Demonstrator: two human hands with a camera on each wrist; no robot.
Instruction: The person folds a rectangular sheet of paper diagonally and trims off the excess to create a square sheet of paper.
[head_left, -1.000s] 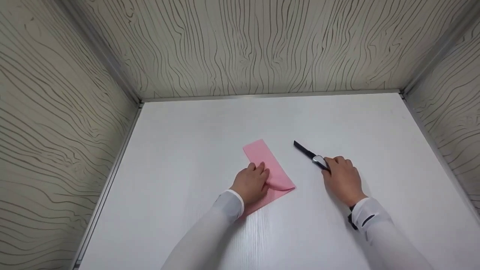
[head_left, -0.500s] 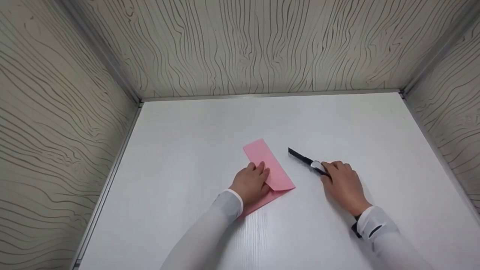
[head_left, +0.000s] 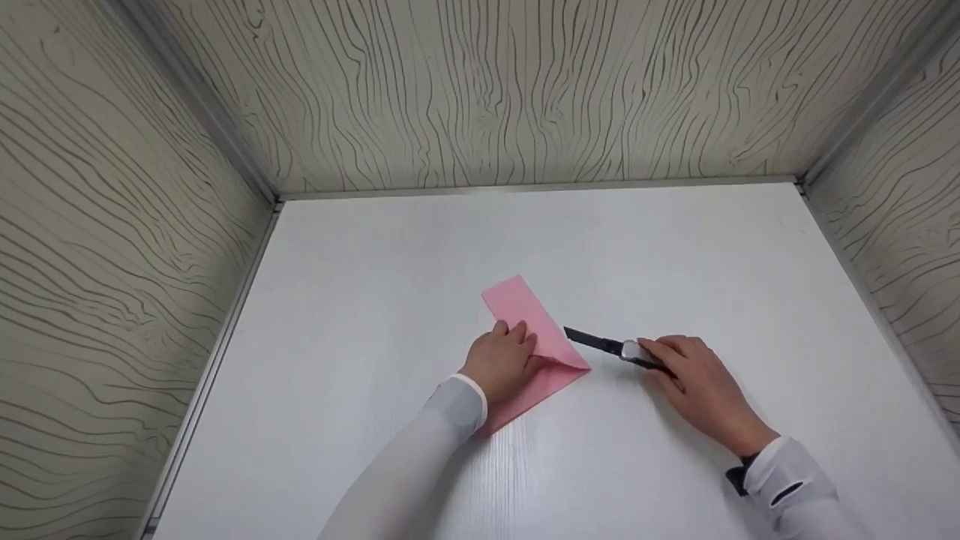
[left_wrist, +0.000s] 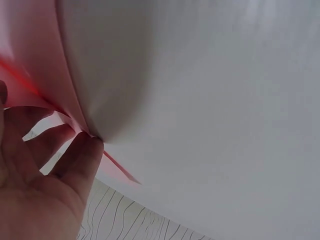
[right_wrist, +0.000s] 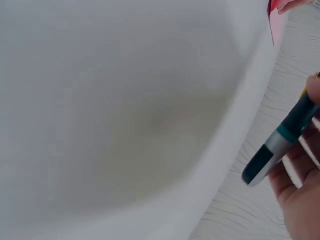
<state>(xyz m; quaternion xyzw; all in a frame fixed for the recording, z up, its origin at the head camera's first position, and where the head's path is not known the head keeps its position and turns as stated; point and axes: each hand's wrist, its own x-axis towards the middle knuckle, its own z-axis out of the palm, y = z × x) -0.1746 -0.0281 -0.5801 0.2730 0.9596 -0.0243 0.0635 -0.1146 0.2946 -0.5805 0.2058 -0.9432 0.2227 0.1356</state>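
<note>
Our pink paper envelope (head_left: 549, 339) lies on the white counter (head_left: 375, 300), pressed or pinched, we can't tell, by the left hand (head_left: 501, 364), while the right hand (head_left: 705, 390), closed round a slim black-and-silver cutter (head_left: 616, 347), seemingly aligns a cut calling for steadiness.

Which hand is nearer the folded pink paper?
Left: the left hand rests on the folded pink paper; the right hand is apart, to its right, holding a utility knife.

Pale glare streaks the softly lit table (head_left: 375, 285)
</note>
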